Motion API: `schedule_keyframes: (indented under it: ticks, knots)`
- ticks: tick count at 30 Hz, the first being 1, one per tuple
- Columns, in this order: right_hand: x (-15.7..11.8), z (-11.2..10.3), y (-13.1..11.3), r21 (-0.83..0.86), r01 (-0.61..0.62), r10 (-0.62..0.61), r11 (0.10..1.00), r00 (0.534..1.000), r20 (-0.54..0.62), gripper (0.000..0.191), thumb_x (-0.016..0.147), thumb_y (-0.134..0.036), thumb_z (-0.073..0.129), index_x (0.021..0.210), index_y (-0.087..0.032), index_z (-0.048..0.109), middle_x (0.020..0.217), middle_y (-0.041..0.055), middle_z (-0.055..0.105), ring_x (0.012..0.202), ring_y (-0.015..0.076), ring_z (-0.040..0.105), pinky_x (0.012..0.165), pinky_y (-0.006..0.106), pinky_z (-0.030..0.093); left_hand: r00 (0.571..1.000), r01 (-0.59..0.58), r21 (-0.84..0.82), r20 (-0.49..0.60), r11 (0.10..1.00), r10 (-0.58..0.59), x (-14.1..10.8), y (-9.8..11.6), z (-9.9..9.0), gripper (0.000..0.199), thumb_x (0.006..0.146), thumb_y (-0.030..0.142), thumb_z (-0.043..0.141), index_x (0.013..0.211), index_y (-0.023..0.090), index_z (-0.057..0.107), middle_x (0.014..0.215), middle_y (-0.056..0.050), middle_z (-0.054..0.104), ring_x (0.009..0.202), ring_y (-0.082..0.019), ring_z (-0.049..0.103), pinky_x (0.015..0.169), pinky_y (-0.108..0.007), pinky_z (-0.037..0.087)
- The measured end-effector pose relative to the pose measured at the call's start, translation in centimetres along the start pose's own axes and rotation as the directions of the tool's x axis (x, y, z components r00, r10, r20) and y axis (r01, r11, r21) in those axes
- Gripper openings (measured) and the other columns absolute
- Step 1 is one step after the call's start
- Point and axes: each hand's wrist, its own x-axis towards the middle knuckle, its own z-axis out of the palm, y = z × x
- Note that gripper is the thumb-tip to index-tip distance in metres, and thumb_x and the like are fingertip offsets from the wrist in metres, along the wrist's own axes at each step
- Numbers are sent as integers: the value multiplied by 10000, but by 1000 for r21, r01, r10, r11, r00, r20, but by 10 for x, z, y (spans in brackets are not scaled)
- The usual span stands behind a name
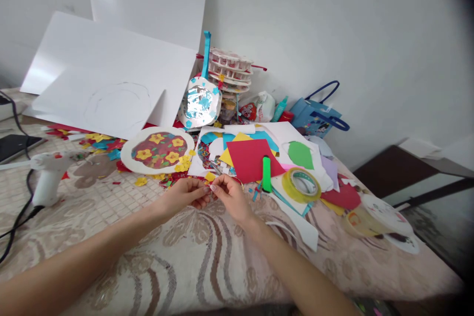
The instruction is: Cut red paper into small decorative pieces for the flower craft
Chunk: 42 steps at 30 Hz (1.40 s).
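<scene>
My left hand and my right hand meet over the front middle of the table, fingertips pinched together. Whatever lies between them is too small and covered to make out. Just behind the hands are a yellow paper scrap and a red paper sheet. Left of them lies a white oval piece whose patterned middle carries several yellow paper flowers. A bright green cutter rests on the red sheet, right of my right hand.
A white glue gun with a black cord stands at left. Rolls of clear yellowish tape lie at right. Large white boards lean on the wall beside a blue-handled round paper piece and a blue bag.
</scene>
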Motion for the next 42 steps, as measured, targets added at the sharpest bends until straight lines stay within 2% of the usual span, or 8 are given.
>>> schedule_keyframes:
  ticks: [5, 11, 19, 25, 30, 35, 42]
  knots:
    - [-1, 1, -3, -35, -9, 9, 999, 1000, 5, 186, 810, -359, 532, 774, -183, 483, 672, -27, 495, 590, 101, 478, 576, 229, 409, 1000, -25, 33, -3, 999, 25, -1, 1, 2, 312, 670, 437, 657, 684, 132, 593, 626, -9, 642, 535, -99, 559, 538, -220, 448]
    - [-3, 2, -3, -152, 29, -36, 988, 999, -38, 163, 821, -342, 513, 779, -189, 480, 689, -17, 501, 625, 117, 478, 588, 236, 407, 985, -162, 142, -30, 977, 168, -2, -2, 4, 288, 699, 412, 628, 654, 132, 578, 584, -3, 610, 517, -103, 548, 521, -220, 448]
    - [-2, 1, -3, -206, 42, -54, 978, 997, -52, 134, 827, -312, 495, 788, -185, 484, 703, -8, 502, 651, 127, 477, 605, 248, 408, 999, -36, 35, 18, 999, 36, -3, 1, 3, 283, 679, 405, 660, 709, 127, 617, 664, -30, 663, 581, -116, 591, 571, -224, 473]
    - [-3, 3, 2, -213, 52, -64, 976, 997, -47, 111, 825, -294, 495, 803, -186, 480, 729, -4, 505, 659, 128, 481, 612, 251, 405, 998, -56, 125, -30, 991, 60, 0, -2, 3, 221, 643, 322, 694, 657, 116, 613, 561, -24, 642, 513, -116, 574, 526, -222, 468]
    - [-4, 4, 1, -216, 50, -62, 975, 997, -47, 102, 828, -284, 490, 795, -189, 476, 715, -7, 499, 655, 128, 476, 602, 249, 402, 997, -58, 120, -46, 991, 64, 0, -4, 3, 196, 676, 309, 654, 644, 122, 608, 580, -28, 650, 513, -121, 582, 523, -228, 473]
    - [-5, 8, 2, -128, 1, -13, 992, 996, -88, 147, 824, -321, 498, 767, -188, 477, 705, -7, 499, 647, 127, 485, 598, 254, 407, 998, -65, 73, -19, 995, 67, -3, -2, 2, 213, 697, 335, 642, 664, 128, 602, 619, -19, 654, 529, -109, 576, 535, -221, 468]
    - [-4, 10, 2, 204, -100, 126, 974, 985, -119, 250, 720, -341, 635, 832, -205, 457, 707, -25, 529, 613, 113, 512, 560, 235, 422, 999, -32, 72, 18, 997, 31, -2, 0, 0, 262, 678, 376, 665, 662, 127, 584, 627, -20, 649, 540, -103, 567, 542, -217, 453]
